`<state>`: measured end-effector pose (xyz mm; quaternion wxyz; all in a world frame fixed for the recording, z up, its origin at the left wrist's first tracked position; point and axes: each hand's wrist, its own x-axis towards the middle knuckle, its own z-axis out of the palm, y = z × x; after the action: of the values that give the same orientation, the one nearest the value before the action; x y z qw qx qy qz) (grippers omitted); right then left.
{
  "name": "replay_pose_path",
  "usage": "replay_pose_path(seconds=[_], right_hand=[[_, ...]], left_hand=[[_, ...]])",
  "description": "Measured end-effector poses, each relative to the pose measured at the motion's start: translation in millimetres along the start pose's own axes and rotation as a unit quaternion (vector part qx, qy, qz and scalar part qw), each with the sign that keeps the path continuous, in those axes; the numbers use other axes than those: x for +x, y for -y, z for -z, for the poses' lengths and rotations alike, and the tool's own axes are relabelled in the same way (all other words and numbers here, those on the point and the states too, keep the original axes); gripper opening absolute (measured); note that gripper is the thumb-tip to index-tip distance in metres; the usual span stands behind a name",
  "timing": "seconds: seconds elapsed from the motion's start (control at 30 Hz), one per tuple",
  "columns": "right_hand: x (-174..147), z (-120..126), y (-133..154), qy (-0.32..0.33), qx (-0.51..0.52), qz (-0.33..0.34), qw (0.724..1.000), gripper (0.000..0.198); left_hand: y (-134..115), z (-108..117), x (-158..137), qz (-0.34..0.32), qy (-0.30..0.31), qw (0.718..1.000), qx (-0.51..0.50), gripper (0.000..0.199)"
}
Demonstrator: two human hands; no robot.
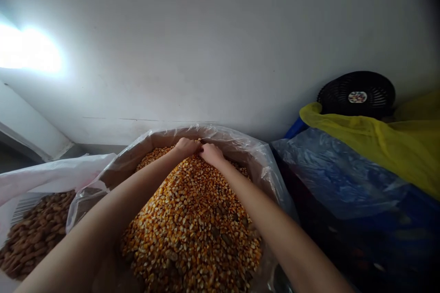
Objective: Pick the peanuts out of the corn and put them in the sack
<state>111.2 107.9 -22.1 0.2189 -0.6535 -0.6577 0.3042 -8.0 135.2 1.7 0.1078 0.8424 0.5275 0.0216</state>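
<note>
Both my hands meet at the far side of a heap of loose corn kernels [192, 210], yellow-orange and mixed with darker bits. My left hand [186, 146] is closed, its fingers curled inward beside the right. Closed as well, my right hand [211, 153] touches or nearly touches it. A small pale, kernel-like bit [198, 140] shows between the two; what the fingers hold is mostly hidden. The corn fills a large sack with a clear plastic liner [275, 174], whose rim stands up around the heap. My forearms reach in over both sides.
At the left, a white bag [68, 171] holds brown, peanut-like pods [37, 233]. To the right lie crumpled clear plastic [330, 169], yellow netting [371, 137] and a black slotted basket [357, 94]. A pale wall [206, 55] rises right behind the sack.
</note>
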Motion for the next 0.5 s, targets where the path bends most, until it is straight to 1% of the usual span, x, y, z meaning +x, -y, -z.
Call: replay_pose_path(seconds=[0.07, 0.1, 0.13, 0.17, 0.23, 0.27, 0.3, 0.37, 0.4, 0.43, 0.47, 0.5], right_hand=[[1, 9, -2, 0.02, 0.057, 0.003, 0.998, 0.015], [1, 15, -3, 0.033, 0.091, 0.007, 0.995, 0.02], [2, 21, -4, 0.046, 0.124, 0.012, 0.991, 0.024], [2, 28, -5, 0.056, 0.15, 0.02, 0.987, 0.028], [0, 39, -8, 0.072, 0.227, 0.034, 0.971, 0.028], [0, 42, -9, 0.083, 0.288, 0.036, 0.953, 0.026], [-1, 45, -10, 0.095, 0.361, 0.032, 0.927, 0.024], [-3, 47, -12, 0.113, 0.503, 0.007, 0.857, 0.02], [-4, 46, -13, 0.114, 0.55, -0.01, 0.828, 0.021], [-4, 45, -14, 0.106, 0.57, -0.024, 0.815, 0.023], [-5, 43, -16, 0.095, 0.57, -0.033, 0.816, 0.026], [-5, 41, -17, 0.087, 0.551, -0.037, 0.829, 0.03]], left_hand=[[5, -5, 4, 0.012, -0.017, 1.0, -0.012, 0.017], [10, -6, 5, 0.022, -0.032, 0.998, -0.042, 0.017], [16, -6, 5, 0.035, -0.05, 0.993, -0.098, 0.018], [22, -4, 4, 0.048, -0.066, 0.982, -0.172, 0.02], [34, 1, 0, 0.067, -0.084, 0.94, -0.325, 0.024], [40, 4, -3, 0.07, -0.085, 0.917, -0.384, 0.026], [45, 8, -6, 0.071, -0.082, 0.902, -0.418, 0.028], [52, 12, -13, 0.069, -0.076, 0.892, -0.441, 0.031], [53, 13, -15, 0.07, -0.075, 0.886, -0.452, 0.032], [54, 13, -17, 0.071, -0.072, 0.883, -0.459, 0.033], [52, 11, -17, 0.073, -0.067, 0.882, -0.46, 0.034], [50, 8, -17, 0.074, -0.06, 0.884, -0.457, 0.033]])
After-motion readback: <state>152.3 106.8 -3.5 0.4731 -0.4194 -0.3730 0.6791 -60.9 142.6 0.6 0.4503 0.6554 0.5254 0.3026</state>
